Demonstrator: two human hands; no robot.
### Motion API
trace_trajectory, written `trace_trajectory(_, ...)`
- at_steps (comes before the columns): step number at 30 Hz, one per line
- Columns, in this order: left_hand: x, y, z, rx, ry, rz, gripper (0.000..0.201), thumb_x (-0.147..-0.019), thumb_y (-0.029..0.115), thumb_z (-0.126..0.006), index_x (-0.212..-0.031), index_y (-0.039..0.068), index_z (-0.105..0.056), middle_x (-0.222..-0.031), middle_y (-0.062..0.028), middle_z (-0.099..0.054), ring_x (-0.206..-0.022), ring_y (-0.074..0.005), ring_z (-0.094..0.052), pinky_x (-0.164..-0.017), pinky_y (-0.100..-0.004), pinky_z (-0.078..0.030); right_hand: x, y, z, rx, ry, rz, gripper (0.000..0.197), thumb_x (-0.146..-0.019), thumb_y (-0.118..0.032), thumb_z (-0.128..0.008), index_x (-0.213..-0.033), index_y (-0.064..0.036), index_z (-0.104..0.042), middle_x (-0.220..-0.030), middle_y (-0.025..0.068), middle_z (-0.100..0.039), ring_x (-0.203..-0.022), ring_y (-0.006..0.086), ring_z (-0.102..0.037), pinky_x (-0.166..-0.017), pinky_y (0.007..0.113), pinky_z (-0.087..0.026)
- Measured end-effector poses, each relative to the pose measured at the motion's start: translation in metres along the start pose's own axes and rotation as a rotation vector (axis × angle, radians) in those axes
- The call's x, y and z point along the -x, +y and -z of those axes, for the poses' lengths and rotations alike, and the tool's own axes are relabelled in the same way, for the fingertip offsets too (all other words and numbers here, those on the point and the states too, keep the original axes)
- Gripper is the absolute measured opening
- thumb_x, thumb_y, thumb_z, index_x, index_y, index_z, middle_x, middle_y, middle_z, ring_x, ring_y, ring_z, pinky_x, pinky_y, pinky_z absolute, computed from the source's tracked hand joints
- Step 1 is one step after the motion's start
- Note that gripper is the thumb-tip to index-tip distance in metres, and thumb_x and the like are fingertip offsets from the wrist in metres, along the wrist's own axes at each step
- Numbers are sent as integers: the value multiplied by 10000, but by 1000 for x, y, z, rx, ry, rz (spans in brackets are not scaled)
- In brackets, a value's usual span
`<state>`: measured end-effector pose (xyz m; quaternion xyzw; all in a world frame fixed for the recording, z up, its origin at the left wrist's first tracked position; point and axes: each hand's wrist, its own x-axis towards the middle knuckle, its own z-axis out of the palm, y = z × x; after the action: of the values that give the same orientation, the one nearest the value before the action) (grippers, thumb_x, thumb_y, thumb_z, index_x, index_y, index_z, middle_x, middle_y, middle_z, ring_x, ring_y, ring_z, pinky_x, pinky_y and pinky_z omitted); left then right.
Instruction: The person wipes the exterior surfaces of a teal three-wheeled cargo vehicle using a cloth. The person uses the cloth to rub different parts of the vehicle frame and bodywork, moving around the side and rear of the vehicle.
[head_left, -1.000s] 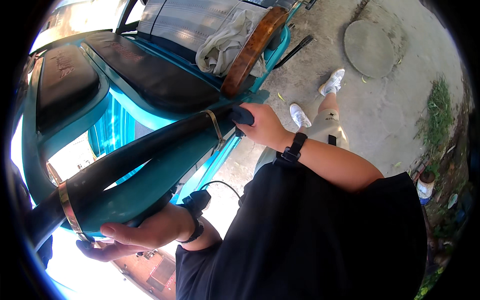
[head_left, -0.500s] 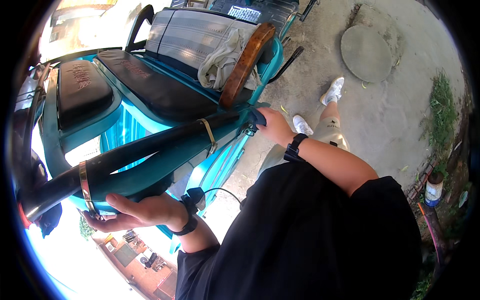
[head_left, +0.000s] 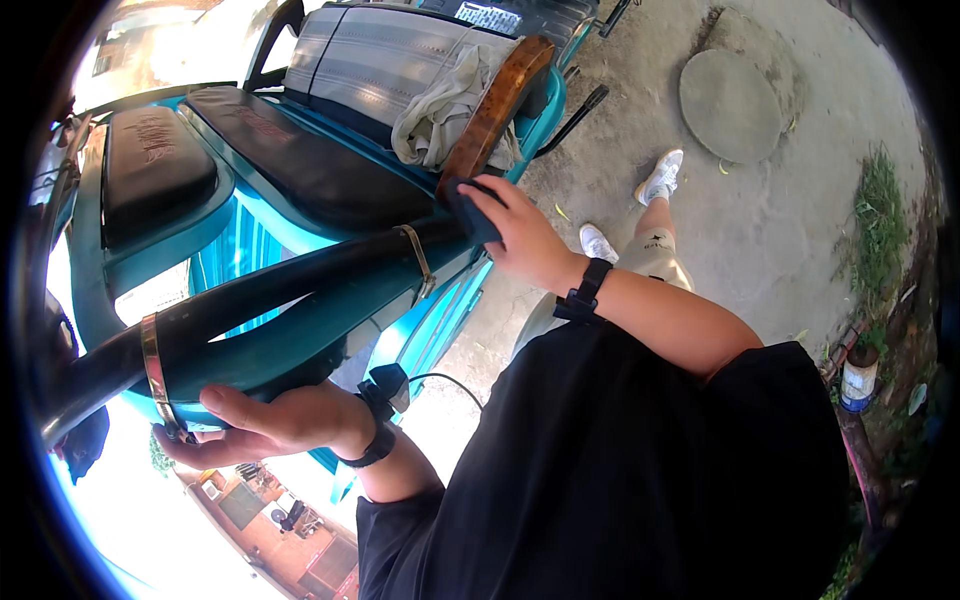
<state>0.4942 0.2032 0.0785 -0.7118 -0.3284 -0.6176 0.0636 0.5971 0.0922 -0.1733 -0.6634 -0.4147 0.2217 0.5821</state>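
A black tube [head_left: 300,268] lies along the teal metal frame [head_left: 270,350] of a vehicle, strapped on by metal clamps [head_left: 416,262]. My right hand [head_left: 530,235] is closed on a dark cloth [head_left: 472,212], pressed to the tube's far end, beside a brown wood-patterned armrest [head_left: 500,105]. At the frame's lower left edge is my left hand [head_left: 290,425], open, its thumb raised and its fingers stretched under the edge near the other clamp [head_left: 154,370]. Its palm side touches the frame; the fingertips are partly hidden.
Dark padded seats [head_left: 300,150] and a grey striped cushion [head_left: 385,65] with a crumpled pale cloth [head_left: 445,110] lie beyond the tube. A black lever [head_left: 575,122] juts out over the concrete ground, which has a round cover [head_left: 730,105]. A white bucket [head_left: 858,385] stands by plants at right.
My right hand has moved slightly left and up with the dark cloth, from the frame's corner onto the tube's end by the armrest. My left hand has stayed at the frame's edge.
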Motion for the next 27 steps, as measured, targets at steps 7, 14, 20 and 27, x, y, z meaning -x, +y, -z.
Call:
trace_trajectory(7, -1, -6, -2, -24, -24, -85, 661, -944, 465, -633, -1408, 35, -443, -1301, -167, -449, -1208, -305, -561, -867, -438, -627, 8, 66, -32, 321, -193, 13, 742, -745, 54, -705, -1449, -8, -480, -1323, 160, -575, -1199, 386, -531, -1050, 428, -478)
trace_trajectory(14, 0, -14, 4, -311, -119, -414, 583, -1017, 482, -548, -1364, 17, -486, -1312, -162, -455, -1228, -301, -560, -898, -466, -613, 57, 83, -36, 27, -47, -145, 661, -749, 86, -648, -1393, -42, -574, -1370, 169, -585, -1149, 434, -550, -1021, 461, -482)
trace_trajectory(20, -17, -34, 18, -495, -145, -913, 615, -897, 443, -773, -1410, 169, -571, -1368, -180, -520, -1260, -374, -568, -920, -483, -589, 19, 91, -44, -22, -299, -14, 718, -718, 114, -668, -1407, -75, -598, -1513, 117, -517, -1220, 397, -494, -1088, 424, -445)
trace_trajectory(27, -25, -42, 24, -572, -146, -1044, 776, -807, 524, -840, -1445, 213, -526, -1371, -192, -527, -1253, -420, -583, -928, -518, -584, 12, 100, -49, -106, -325, -37, 724, -702, 127, -636, -1391, -95, -628, -1514, 75, -532, -1210, 379, -505, -1080, 424, -455)
